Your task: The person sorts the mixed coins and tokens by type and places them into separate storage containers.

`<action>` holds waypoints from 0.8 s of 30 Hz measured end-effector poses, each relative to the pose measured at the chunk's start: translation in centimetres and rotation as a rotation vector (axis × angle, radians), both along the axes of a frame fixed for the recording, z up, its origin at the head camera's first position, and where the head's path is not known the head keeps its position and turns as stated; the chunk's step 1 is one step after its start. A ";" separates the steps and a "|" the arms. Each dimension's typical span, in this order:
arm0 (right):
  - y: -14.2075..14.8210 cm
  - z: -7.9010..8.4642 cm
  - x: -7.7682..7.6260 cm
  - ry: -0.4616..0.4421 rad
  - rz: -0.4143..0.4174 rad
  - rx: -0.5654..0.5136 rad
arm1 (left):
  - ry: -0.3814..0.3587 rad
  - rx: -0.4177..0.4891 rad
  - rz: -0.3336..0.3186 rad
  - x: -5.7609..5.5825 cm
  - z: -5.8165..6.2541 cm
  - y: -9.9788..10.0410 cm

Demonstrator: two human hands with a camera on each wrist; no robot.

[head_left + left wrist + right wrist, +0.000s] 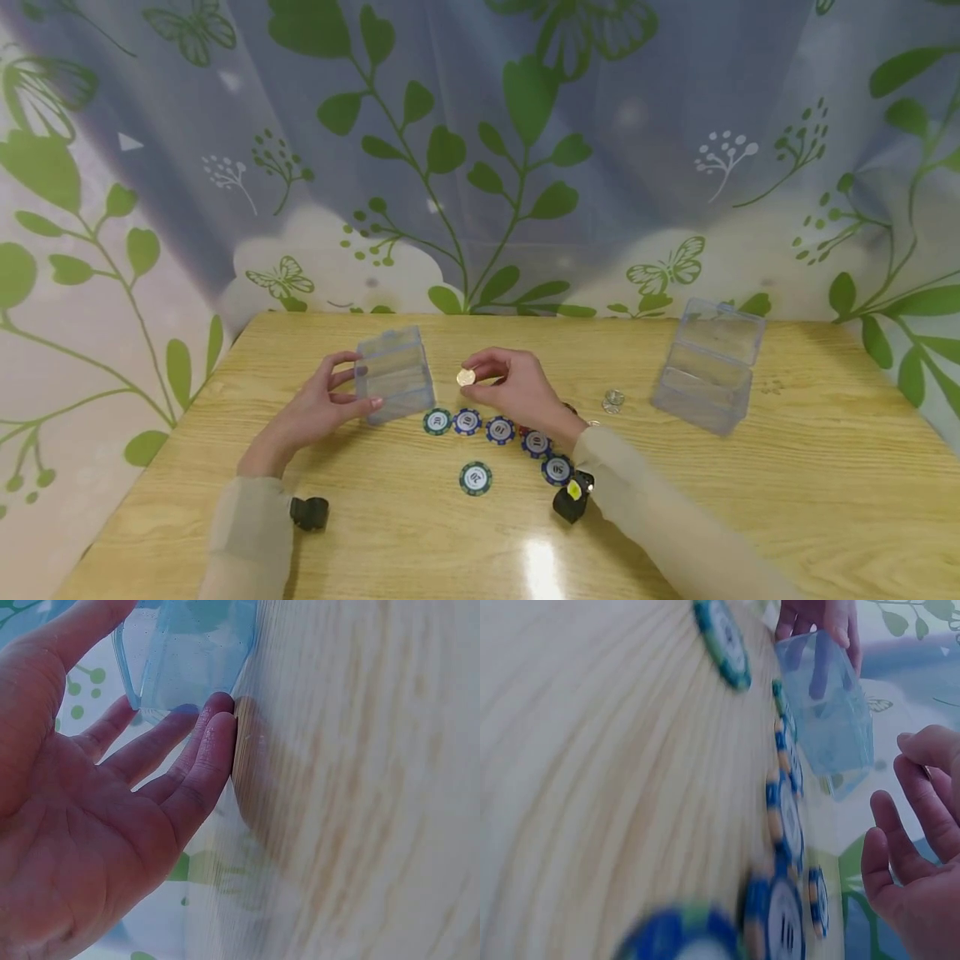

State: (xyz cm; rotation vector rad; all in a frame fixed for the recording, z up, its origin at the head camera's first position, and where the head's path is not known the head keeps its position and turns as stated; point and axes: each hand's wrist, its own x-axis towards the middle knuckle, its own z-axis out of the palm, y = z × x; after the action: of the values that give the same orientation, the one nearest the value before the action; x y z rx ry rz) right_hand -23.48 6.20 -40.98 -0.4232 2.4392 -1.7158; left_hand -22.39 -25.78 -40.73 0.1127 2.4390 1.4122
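At the left, a small clear plastic box (393, 367) stands on the table with its hinged lid raised. My left hand (311, 412) holds it by the side, thumb at the front and fingers behind; in the left wrist view the box (195, 660) shows beyond the fingertips. Between thumb and fingers, my right hand (517, 387) pinches a gold coin (466, 377), just right of the box and above the table. In the right wrist view my right hand (922, 847) mostly hides the coin. Poker chips lie below it, among them a blue chip (500, 431) and a green chip (437, 421).
A second clear box (705, 383), lid raised, stands at the right. Silver coins (613, 401) lie left of it. A lone green 20 chip (476, 478) lies nearer me. Beneath my right wrist is a blue chip (557, 469). A patterned curtain (480, 167) hangs behind the table.
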 end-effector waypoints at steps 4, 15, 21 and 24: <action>-1.2 -0.2 -0.4 0.001 0.006 -0.064 | -0.002 0.003 -0.001 0.0 -0.1 0.0; -4.7 -0.7 -1.0 0.008 0.014 -0.107 | 0.002 0.026 -0.009 -0.2 0.0 0.1; -5.9 -0.7 -1.3 0.011 0.004 -0.090 | -0.004 0.023 -0.009 -0.1 -0.1 0.1; -6.3 -0.8 -1.4 0.004 -0.002 -0.073 | -0.002 0.014 -0.007 -0.1 -0.1 0.1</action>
State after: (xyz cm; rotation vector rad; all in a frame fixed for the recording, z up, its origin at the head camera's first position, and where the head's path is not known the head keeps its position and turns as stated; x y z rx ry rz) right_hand -24.93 -0.06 -41.77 -0.4328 2.3871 -1.8109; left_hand -22.50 -25.73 -40.83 0.1235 2.4252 1.4263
